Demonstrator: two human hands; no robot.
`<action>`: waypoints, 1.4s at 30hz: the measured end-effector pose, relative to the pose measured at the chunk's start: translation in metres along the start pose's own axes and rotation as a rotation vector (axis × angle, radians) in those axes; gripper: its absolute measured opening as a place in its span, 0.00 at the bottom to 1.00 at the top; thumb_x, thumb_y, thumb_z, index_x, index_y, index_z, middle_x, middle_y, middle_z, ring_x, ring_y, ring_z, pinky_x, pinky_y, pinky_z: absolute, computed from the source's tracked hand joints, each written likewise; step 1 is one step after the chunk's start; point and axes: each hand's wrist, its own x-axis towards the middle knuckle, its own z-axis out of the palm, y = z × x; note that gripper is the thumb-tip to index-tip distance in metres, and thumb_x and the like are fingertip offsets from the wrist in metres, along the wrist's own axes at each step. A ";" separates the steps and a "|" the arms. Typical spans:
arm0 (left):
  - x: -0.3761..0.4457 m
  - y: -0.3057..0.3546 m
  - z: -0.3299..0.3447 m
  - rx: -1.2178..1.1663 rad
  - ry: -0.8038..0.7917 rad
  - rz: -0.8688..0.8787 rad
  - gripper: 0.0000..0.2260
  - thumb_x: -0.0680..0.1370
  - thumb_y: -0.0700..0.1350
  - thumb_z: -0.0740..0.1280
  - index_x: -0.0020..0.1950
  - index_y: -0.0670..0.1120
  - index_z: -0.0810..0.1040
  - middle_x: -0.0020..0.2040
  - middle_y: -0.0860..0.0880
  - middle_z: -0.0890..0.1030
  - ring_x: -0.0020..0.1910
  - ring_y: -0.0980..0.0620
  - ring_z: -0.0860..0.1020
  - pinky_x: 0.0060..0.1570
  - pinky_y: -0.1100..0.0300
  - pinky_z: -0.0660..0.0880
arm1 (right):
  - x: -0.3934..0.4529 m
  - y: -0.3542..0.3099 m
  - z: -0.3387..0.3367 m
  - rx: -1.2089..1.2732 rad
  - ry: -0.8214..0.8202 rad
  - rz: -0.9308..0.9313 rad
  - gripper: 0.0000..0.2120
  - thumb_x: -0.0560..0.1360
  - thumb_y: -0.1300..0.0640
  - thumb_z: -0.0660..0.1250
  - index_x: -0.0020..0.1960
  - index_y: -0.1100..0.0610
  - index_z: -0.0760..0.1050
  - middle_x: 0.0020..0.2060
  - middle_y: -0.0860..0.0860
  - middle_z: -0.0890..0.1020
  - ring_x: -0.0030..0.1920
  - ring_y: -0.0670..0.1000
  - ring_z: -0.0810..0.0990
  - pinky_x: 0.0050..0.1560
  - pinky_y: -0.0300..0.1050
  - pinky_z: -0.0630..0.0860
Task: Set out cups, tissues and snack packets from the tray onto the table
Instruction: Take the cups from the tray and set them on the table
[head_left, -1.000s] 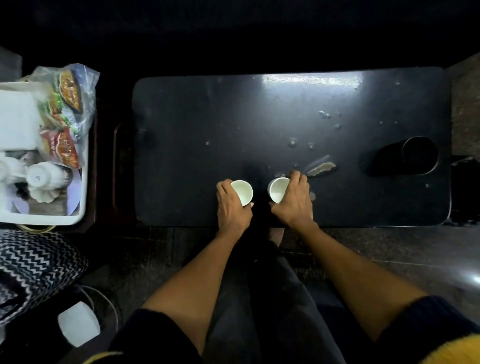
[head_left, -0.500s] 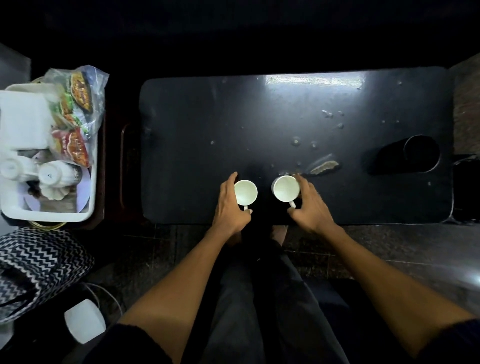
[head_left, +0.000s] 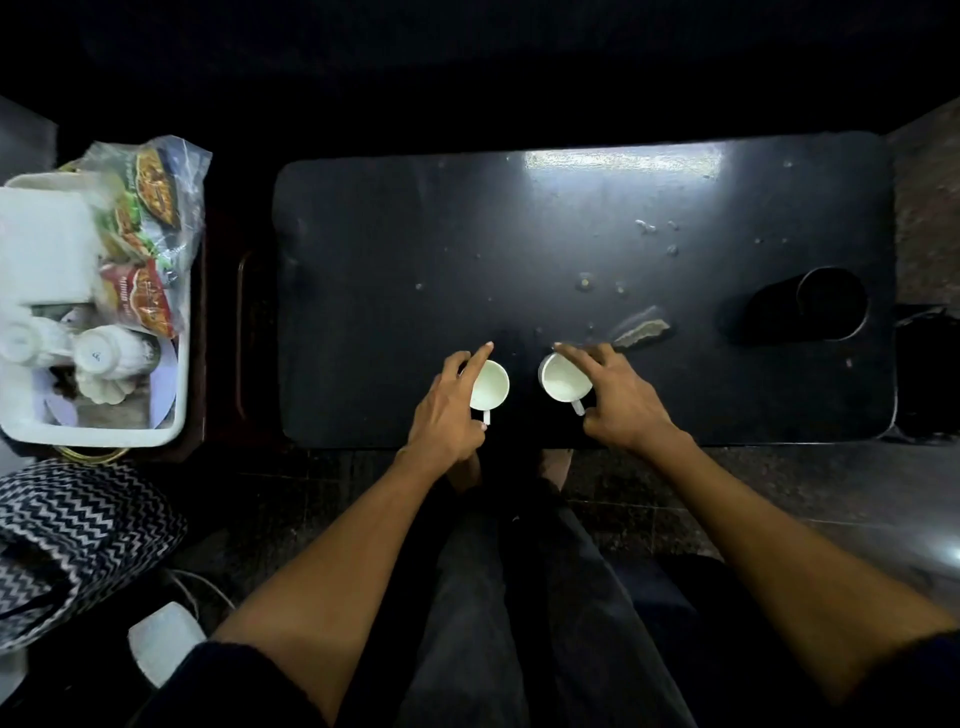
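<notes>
Dark and glossy, the bench (head_left: 415, 249) carries a bright window reflection along its far edge and scattered crumbs toward the right. Near its front edge my left hand (head_left: 447, 410) lies beside the left cup (head_left: 489, 384), fingers straight and relaxed, forefinger along the rim, so that grip is spread and holds nothing. My right hand (head_left: 621, 400) reaches over the right cup (head_left: 563, 378), fingers loosely extended across its rim; that grip is spread too. Both white cups stand upright, handles pointing toward me, just beside each other. Farther right a dark tumbler (head_left: 826, 304) stands on the bench. Off to the left, the white tray (head_left: 171, 415) holds 2 upturned cups (head_left: 98, 356), folded tissues (head_left: 41, 249) and a bag of snack packets (head_left: 148, 228).
</notes>
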 end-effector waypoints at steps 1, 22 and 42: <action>0.000 0.001 -0.001 0.026 -0.006 -0.005 0.50 0.67 0.36 0.77 0.80 0.58 0.54 0.74 0.50 0.63 0.66 0.44 0.73 0.57 0.45 0.79 | 0.000 -0.001 0.000 0.015 0.007 0.025 0.46 0.64 0.61 0.70 0.77 0.39 0.57 0.65 0.49 0.67 0.65 0.56 0.71 0.47 0.51 0.79; 0.003 -0.008 -0.007 0.004 0.034 0.010 0.37 0.72 0.35 0.74 0.77 0.53 0.65 0.68 0.48 0.71 0.64 0.45 0.75 0.57 0.42 0.78 | -0.010 0.005 0.009 0.165 0.120 0.119 0.36 0.69 0.60 0.73 0.73 0.44 0.63 0.63 0.54 0.72 0.58 0.61 0.77 0.55 0.55 0.79; -0.022 -0.008 -0.058 -0.037 0.078 -0.172 0.41 0.74 0.37 0.71 0.81 0.53 0.52 0.74 0.47 0.66 0.67 0.45 0.75 0.63 0.45 0.76 | -0.005 -0.053 -0.034 0.027 0.171 0.115 0.35 0.67 0.63 0.67 0.73 0.50 0.66 0.63 0.55 0.71 0.63 0.60 0.73 0.52 0.55 0.79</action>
